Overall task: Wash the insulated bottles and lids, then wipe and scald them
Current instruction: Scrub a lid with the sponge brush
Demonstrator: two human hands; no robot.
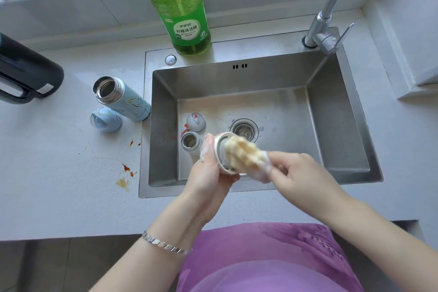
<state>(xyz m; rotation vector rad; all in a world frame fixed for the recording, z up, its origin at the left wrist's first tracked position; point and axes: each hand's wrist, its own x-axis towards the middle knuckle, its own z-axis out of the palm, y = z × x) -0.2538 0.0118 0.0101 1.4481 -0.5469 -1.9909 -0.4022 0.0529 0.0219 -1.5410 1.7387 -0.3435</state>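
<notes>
Sink (331,106), two bottles (123,99) (192,143); three lids (106,119) (195,121) (221,154) (one gripped), sponge (244,152)

Only one legible text for you: the green detergent bottle (181,7) on the back rim of the sink (272,48). Its white label (187,29) reads "柠檬洗洁精" in large characters. The smaller line above looks like "家家宜", not certain. Round badges and fine print on the same label are too small to read. The black jug (28,71) at the counter's left edge has a grey sticker (46,89), print unreadable. The white lid (195,121) on the sink floor shows a red mark, can't resolve it.
</notes>
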